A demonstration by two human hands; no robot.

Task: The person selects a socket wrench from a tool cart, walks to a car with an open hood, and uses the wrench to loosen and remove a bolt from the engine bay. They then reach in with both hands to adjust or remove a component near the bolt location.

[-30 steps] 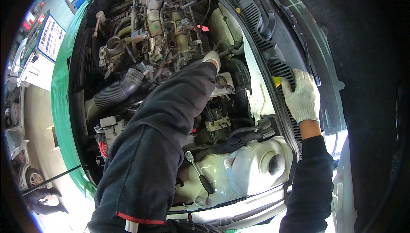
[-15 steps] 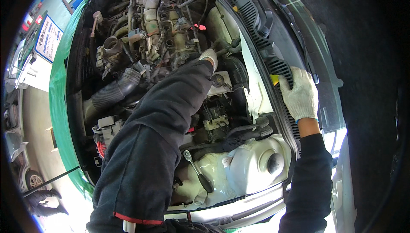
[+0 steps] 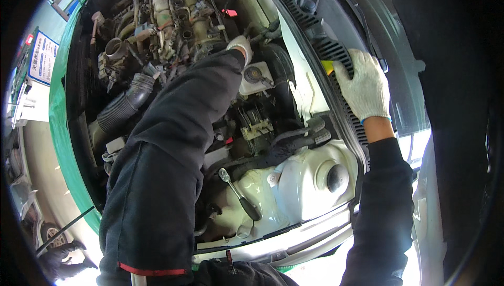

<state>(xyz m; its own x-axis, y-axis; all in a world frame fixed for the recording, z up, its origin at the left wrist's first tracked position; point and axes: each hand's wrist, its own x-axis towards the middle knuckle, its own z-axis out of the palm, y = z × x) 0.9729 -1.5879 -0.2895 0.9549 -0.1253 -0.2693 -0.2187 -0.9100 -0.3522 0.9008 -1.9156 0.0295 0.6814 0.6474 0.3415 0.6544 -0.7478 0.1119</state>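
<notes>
My left arm stretches across the engine bay. Its gloved left hand reaches down beside the engine, just beyond a white reservoir with a dark cap; the fingers are hidden, so I cannot see what they touch. My right hand, in a pale knit glove, rests on the black slatted cowl panel below the windscreen. Its thumb is spread from the fingers, close to a yellow piece. A ratchet wrench with a black handle lies on the pale inner wing near my left sleeve.
A ribbed air hose runs along the left of the bay. Green covering lines the car's front edge. A round strut tower stands at the near right. A pink tag shows by the engine, and a sign board stands beyond.
The view has shifted, so the engine bay sits higher and further left in the picture. Both hands keep their places on the car, and the ratchet wrench lies where it was.
</notes>
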